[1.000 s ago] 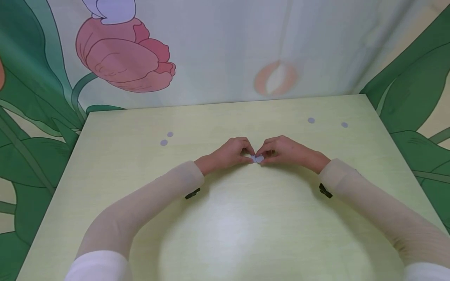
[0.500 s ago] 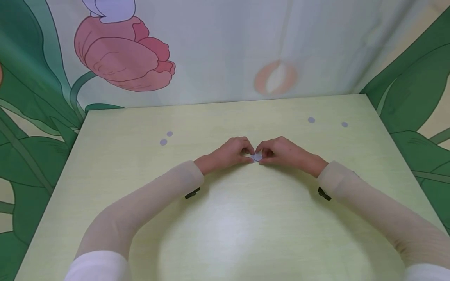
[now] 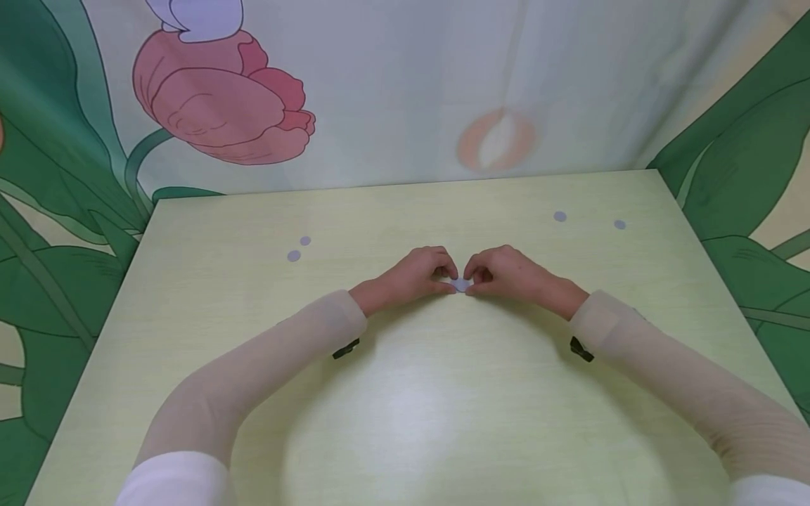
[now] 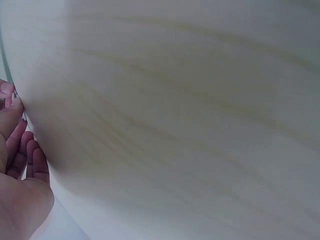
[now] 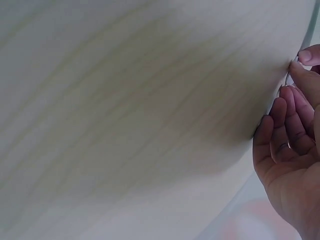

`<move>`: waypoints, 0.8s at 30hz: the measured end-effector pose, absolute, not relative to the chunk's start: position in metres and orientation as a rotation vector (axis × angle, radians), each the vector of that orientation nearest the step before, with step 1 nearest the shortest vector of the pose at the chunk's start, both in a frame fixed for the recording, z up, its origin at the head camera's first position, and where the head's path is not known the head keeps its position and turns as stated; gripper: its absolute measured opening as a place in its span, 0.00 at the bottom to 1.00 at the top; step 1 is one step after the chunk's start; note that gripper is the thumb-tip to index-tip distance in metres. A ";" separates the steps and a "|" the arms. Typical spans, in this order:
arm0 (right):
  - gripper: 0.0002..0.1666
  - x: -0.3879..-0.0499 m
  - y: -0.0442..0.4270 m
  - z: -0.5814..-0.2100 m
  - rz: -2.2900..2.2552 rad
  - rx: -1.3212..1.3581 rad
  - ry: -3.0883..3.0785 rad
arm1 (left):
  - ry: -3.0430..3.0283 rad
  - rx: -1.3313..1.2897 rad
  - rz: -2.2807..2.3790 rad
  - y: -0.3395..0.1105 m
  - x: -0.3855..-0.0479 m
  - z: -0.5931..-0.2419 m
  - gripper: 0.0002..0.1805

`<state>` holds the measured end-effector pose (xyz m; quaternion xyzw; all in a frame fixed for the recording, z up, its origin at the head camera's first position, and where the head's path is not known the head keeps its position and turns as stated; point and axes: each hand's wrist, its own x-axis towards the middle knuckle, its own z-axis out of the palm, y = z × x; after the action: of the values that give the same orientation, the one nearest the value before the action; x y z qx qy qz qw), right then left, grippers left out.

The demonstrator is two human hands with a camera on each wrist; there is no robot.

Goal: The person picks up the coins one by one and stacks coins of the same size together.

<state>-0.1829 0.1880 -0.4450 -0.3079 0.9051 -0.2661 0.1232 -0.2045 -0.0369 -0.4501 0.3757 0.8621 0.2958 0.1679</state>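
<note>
In the head view a small pale lilac disc [image 3: 461, 284] lies low over the table's middle, between both hands. The left hand [image 3: 420, 275] pinches its left side between thumb and index finger. From the right, the right hand [image 3: 514, 273] pinches the disc's other edge with thumb and index finger. Whether there is one disc or two stacked cannot be told. In the left wrist view the left hand [image 4: 22, 170] has its other fingers curled at the table. The right wrist view has the right hand [image 5: 292, 145] likewise, with a thin edge at its fingertips.
Two lilac discs [image 3: 294, 256] [image 3: 306, 240] lie on the table at the left. Two more discs [image 3: 560, 216] [image 3: 620, 225] lie at the back right. A printed curtain [image 3: 392, 91] hangs behind the pale table [image 3: 405, 422].
One second ago two discs showed side by side between the hands; the right one has shifted left over the other, and they now look like one. The left hand has stayed put.
</note>
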 end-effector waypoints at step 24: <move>0.10 -0.180 0.181 -0.444 -0.770 -0.875 2.652 | 2.481 1.043 0.788 -0.040 -0.202 -0.454 0.14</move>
<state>-0.1803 0.1810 -0.4435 -0.2999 0.9085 -0.2640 0.1221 -0.2019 -0.0398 -0.4537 0.3668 0.8722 0.2768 0.1678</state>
